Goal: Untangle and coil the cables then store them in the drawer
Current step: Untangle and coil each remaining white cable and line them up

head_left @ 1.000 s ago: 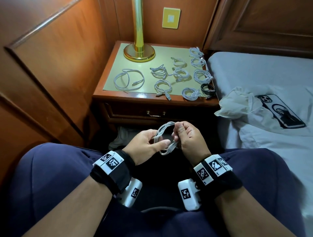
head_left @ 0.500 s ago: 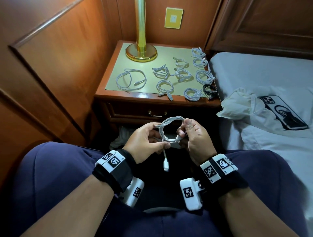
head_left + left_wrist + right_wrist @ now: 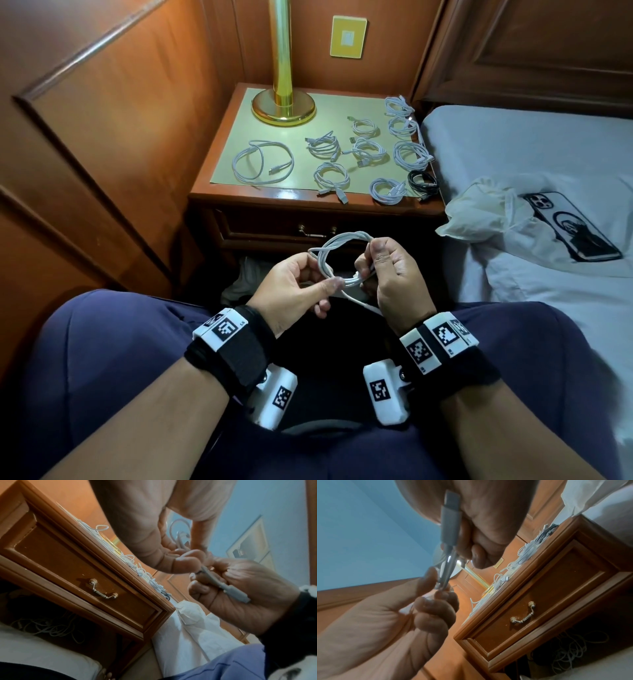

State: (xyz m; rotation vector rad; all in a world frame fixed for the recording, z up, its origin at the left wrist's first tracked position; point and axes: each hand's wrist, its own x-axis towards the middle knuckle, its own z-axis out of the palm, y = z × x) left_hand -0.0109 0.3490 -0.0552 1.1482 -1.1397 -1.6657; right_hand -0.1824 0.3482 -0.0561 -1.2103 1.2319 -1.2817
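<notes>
Over my lap I hold a white cable (image 3: pixel 342 240) wound into a small coil. My left hand (image 3: pixel 330 284) pinches the coil's lower strands between thumb and fingers. My right hand (image 3: pixel 368 262) grips the coil's right side, and the cable's plug (image 3: pixel 451 517) lies across its palm, also seen in the left wrist view as the plug (image 3: pixel 235 595). The nightstand drawer (image 3: pixel 274 234) in front is closed, its metal handle (image 3: pixel 103 592) hanging down. Several coiled white cables (image 3: pixel 370 150) and one black coil (image 3: pixel 423 180) lie on the nightstand top (image 3: pixel 329 106).
A brass lamp base (image 3: pixel 283 106) stands at the nightstand's back left. A loose tangle of cables (image 3: pixel 573 649) sits in the dark space under the drawer. A bed (image 3: pixel 513 144) on the right carries a crumpled plastic bag (image 3: pixel 479 212) and a phone (image 3: pixel 575 226). Wooden wall panels close the left.
The plug end that dangled below the coil half a second ago has been drawn up into the right hand. The coil sits slightly higher and more open between both hands.
</notes>
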